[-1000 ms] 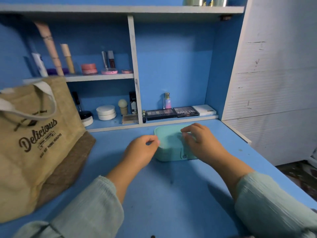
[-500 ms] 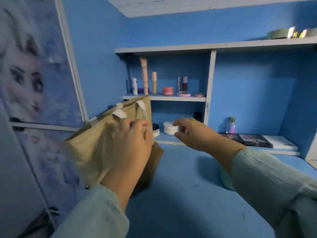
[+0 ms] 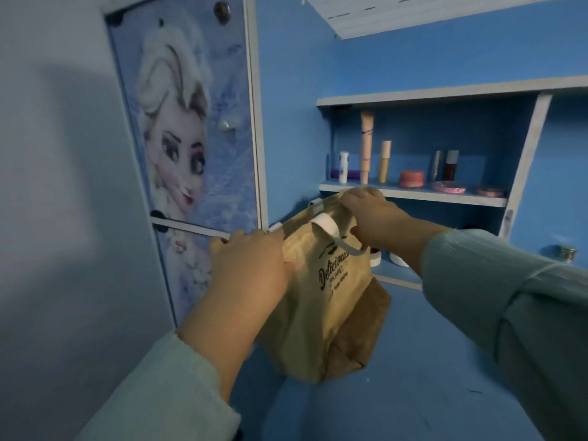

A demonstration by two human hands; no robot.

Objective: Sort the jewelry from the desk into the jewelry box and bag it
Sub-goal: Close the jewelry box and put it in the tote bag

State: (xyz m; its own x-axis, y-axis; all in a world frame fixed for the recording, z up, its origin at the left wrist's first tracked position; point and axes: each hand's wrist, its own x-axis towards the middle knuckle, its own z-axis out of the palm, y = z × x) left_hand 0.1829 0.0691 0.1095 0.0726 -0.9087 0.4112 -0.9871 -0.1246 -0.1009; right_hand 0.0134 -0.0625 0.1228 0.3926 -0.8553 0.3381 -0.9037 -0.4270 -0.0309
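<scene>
Child's bedroom vanity corner in a home.
Painted bright blue throughout, walls and blue wooden counter (image 3: 429, 361) alike, with white-edged blue wall shelves (image 3: 413, 194) carrying cosmetics: tall peach tube (image 3: 366, 144), shorter yellow tube (image 3: 384, 161), round pink jar (image 3: 411, 178), dark red nail-polish bottle (image 3: 450, 167), flat pink compacts (image 3: 448, 187). On the left, tall cupboard door with a pale-haired cartoon princess print (image 3: 181, 122). Tan jute tote bag printed "Delicious" (image 3: 321, 300) standing on the counter.
</scene>
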